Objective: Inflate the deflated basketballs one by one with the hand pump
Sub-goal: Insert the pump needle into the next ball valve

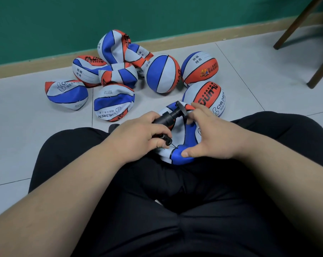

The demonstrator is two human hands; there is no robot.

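Lying in a heap on the tiled floor at the left are flat, folded balls in blue, white and orange, close to the skirting under a green wall. Nearer the middle, the left hand has its fingers curled tight round a black pump. The pump slants down so that its thin needle reaches the limp ball resting between the person's knees, against black trousers. Whether the needle is pushed in cannot be told. The right hand clamps that ball, thumb pressed on a blue panel and fingers hooked over its far edge, just beside the pump's handle. Behind sit three round, filled balls. Dark chair legs stand far right.
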